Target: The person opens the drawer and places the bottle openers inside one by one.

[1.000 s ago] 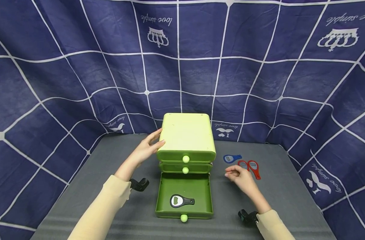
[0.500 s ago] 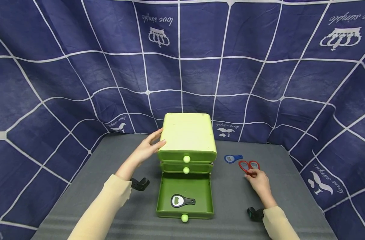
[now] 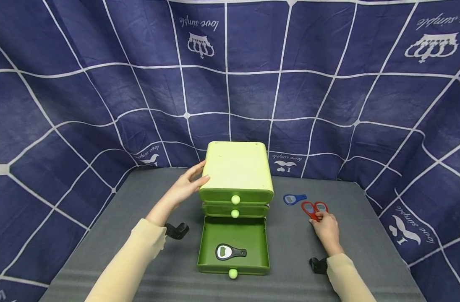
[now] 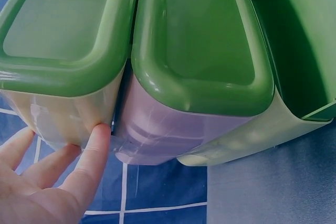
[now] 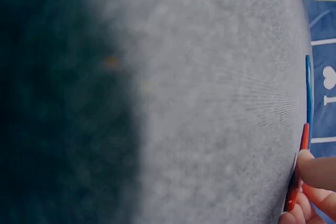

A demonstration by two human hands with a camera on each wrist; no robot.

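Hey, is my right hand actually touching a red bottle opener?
Touching. The right wrist view shows it: your right hand pinches a red bottle opener between thumb and fingers.

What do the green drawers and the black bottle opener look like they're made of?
Green drawers: likely glossy plastic, from highlights and rounded moulded edges. Black bottle opener: pale cut-out plate suggests metal; the dark body, finish unclear, perhaps plastic or rubber.

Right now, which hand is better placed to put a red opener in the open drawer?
Likely the right hand: it pinches a red opener, while the left hand touches the cabinet.
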